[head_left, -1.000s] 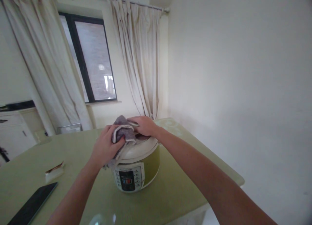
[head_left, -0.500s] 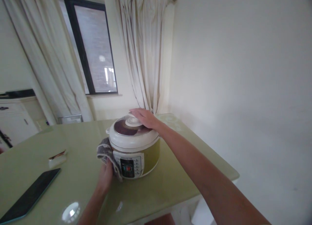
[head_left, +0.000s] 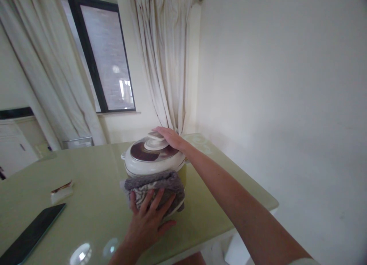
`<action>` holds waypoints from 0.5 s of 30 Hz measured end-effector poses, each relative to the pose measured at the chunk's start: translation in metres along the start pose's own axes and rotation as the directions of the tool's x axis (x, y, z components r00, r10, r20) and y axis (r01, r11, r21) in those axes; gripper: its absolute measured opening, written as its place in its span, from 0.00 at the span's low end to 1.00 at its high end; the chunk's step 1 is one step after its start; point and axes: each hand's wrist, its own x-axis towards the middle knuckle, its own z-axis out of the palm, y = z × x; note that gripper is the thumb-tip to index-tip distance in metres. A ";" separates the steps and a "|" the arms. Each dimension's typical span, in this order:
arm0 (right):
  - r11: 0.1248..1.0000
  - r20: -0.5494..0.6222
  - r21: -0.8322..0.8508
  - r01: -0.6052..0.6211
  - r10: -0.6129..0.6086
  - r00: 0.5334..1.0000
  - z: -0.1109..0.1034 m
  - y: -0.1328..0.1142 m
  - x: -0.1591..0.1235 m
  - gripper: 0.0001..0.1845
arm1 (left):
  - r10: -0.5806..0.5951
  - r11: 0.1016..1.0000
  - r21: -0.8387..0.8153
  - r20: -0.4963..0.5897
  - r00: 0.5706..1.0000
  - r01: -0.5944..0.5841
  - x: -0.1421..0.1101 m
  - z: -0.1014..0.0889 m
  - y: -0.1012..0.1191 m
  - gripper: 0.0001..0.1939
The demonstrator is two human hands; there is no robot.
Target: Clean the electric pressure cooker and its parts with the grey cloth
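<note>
A green and white rice cooker [head_left: 153, 163] stands on the pale green table [head_left: 94, 188]. Its white lid has a dark glass centre and a round knob. My right hand [head_left: 169, 137] lies flat on the far right of the lid, fingers stretched out. My left hand [head_left: 149, 219] presses a grey cloth [head_left: 155, 184] against the cooker's front, fingers spread over the cloth. The cloth hides the control panel.
A dark phone [head_left: 28, 236] lies at the table's near left, with a small white object [head_left: 60, 191] behind it. Cream curtains [head_left: 166, 58] and a dark-framed window [head_left: 100, 54] stand behind the table. A white wall runs along the right. The table edge is close on the right.
The left hand took the cloth off the lid, down the cooker's left side, then across to its front, where it now covers the panel. The right hand stayed on the lid.
</note>
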 end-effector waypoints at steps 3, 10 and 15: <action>1.000 0.011 0.013 -0.013 0.013 1.000 0.000 0.000 0.002 0.28 | 0.122 0.992 -0.035 -0.008 0.993 -0.122 0.045 -0.020 -0.008 0.21; 0.993 -0.010 0.069 -0.095 0.096 0.995 -0.005 -0.001 0.001 0.36 | -0.174 0.968 -0.178 0.042 0.984 0.179 0.131 -0.047 -0.074 0.20; 0.991 -0.031 0.096 -0.092 0.095 0.995 0.000 0.003 0.001 0.39 | -0.454 0.742 -0.409 0.275 0.847 0.531 0.152 -0.036 -0.155 0.28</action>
